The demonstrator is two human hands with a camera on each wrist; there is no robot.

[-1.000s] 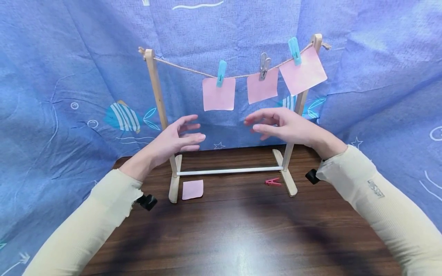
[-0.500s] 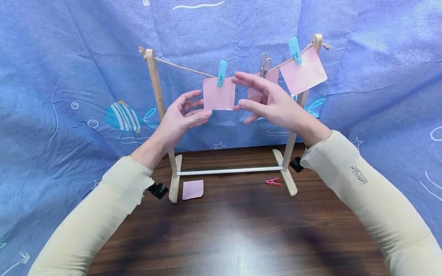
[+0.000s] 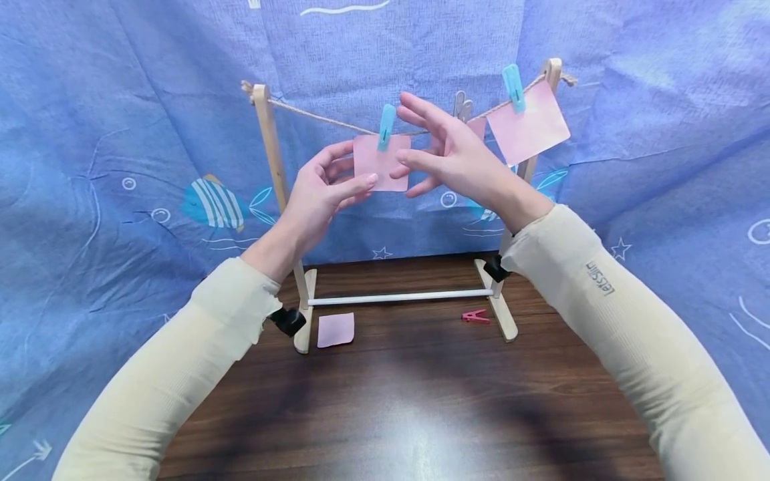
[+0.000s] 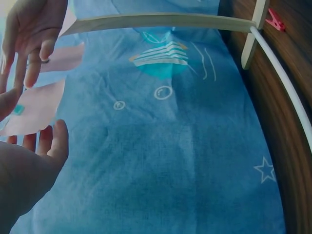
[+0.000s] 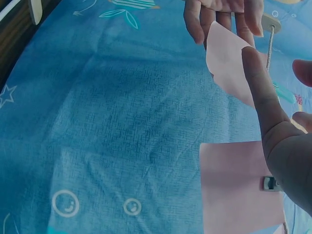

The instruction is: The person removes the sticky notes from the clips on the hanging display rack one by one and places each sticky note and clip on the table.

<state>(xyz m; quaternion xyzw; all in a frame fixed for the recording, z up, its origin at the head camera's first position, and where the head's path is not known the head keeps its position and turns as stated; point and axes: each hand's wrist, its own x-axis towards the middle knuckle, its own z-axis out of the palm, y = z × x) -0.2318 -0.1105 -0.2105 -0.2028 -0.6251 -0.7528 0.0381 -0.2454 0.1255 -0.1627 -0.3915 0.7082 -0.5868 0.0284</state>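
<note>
The left hand (image 3: 319,190) and the right hand (image 3: 460,160), both relaxed and not grasping, are at two sides of a pink paper (image 3: 379,162). A blue clip (image 3: 387,127) holds it on the rope (image 3: 319,118).

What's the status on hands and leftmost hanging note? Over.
Left hand by left edge of leftmost note, right hand by its right; contact unclear. Hanging from line by blue clothespin. Metal-clipped note partly hidden by right hand in head view.
</note>
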